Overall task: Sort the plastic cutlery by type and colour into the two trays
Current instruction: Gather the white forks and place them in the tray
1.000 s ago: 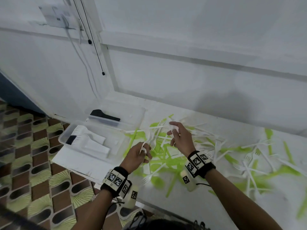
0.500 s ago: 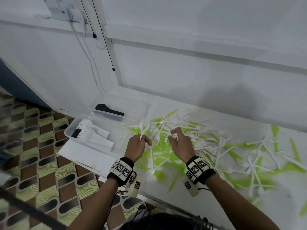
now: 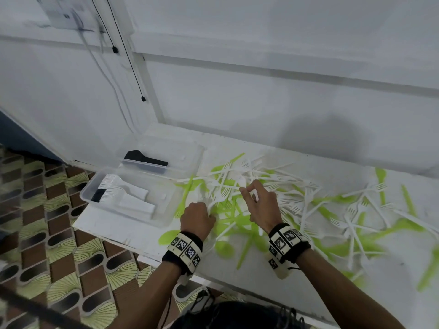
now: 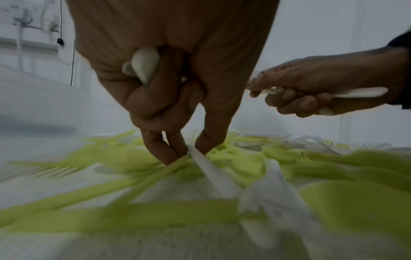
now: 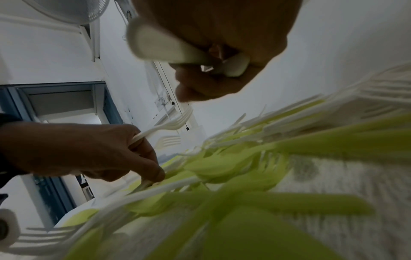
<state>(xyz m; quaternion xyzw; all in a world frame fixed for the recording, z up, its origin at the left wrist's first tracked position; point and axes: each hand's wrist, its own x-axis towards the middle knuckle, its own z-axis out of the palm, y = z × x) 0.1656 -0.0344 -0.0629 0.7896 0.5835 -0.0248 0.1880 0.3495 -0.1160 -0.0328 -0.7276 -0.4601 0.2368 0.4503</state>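
Observation:
A jumble of white and lime-green plastic cutlery [image 3: 297,210] covers the white table. My left hand [image 3: 209,210] is low on the pile's left side. It keeps white forks [image 5: 164,126] in its curled fingers, and its fingertips pinch the handle of another white fork [image 4: 200,158] lying on the green pieces. My right hand [image 3: 247,188] hovers just right of it over the pile, gripping white cutlery [image 5: 169,49] in its fist. The near clear tray [image 3: 95,203] holds stacked white forks. The far clear tray [image 3: 190,150] holds a black item.
Both trays stand at the table's left end, close to the corner edge [image 3: 78,224]. A white wall [image 3: 261,103] runs right behind the table, with cables [image 3: 133,67] hanging at the left. Patterned floor tiles [image 3: 47,257] lie below.
Both hands have dropped from above the pile down onto it. My left hand now pinches a further white fork on the table; my right hand has shifted slightly forward.

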